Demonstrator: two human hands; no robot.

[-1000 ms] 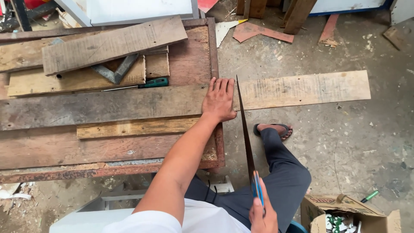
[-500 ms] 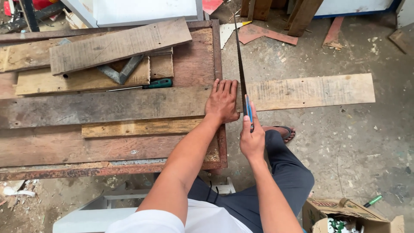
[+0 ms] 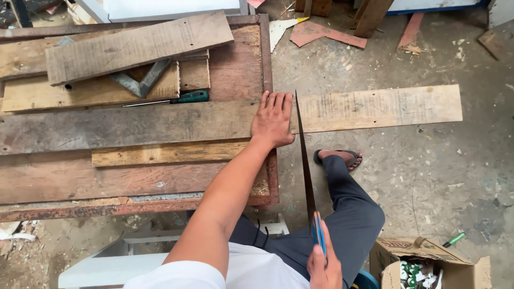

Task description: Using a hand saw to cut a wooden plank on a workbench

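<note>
Rough concrete floor strewn with sawdust and offcuts; a low workbench of weathered planks with a rusted steel edge fills the left of the view. We take the long board as our landmark: it lies crosswise on the bench, and its paler right end overhangs the bench edge, out over the floor.

Our left hand lies flat on the board just inside the bench edge, fingers spread a little and pressed down. Immediately right of that hand, the handsaw stands on edge across the board, its thin dark blade running from the board's far side back toward us. Our right hand is closed around the blue handle, low and near the body, well back from the board.

Judgement on handling: the board looks dry, stiff and fairly heavy, rough enough not to slip under a flat palm; the overhanging part would likely sag or drop as a cut nears through. The saw blade looks thin and springy, best held by the handle only.

Behind the board on the bench: a green-handled screwdriver, a metal square, more planks. Below the board's overhang, our sandalled foot; nearer us, a cardboard box.
</note>
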